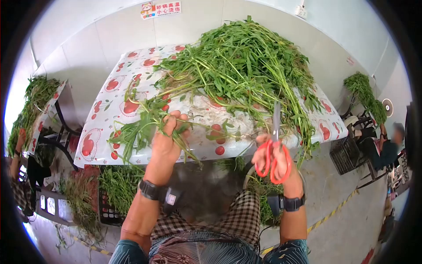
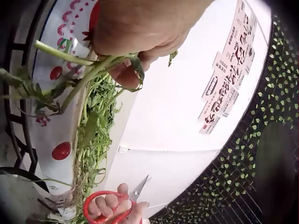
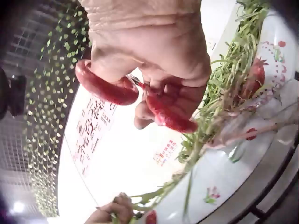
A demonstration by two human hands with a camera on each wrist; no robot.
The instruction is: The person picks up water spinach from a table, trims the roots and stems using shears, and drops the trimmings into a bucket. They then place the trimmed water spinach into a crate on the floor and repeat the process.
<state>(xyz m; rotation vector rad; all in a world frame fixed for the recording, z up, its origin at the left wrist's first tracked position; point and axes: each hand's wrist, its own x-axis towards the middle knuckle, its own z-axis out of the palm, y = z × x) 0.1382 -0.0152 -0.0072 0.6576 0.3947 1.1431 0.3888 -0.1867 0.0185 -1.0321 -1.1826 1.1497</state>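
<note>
In the head view, my left hand (image 1: pixel 167 138) grips a few leafy green stems (image 1: pixel 143 125) over the table's near edge, leaves spreading to the left and cut-looking ends hanging to the right. The left wrist view shows a pale thick stem (image 2: pixel 88 79) running out from under the curled fingers. My right hand (image 1: pixel 281 160) holds red-handled scissors (image 1: pixel 276 127), blades pointing away from the body. In the right wrist view, thumb and fingers pass through the red handle loops (image 3: pixel 105 88). A large heap of greens (image 1: pixel 246 57) covers the table's far and right side.
A fruit-print cloth (image 1: pixel 103 119) covers the table, with loose stem bits and dirt in its middle. Below the near edge stand crates with greens (image 1: pixel 116 187). More greens lie on a left table (image 1: pixel 37 99). At right are a black crate (image 1: pixel 345 156) and a seated person (image 1: pixel 387 149).
</note>
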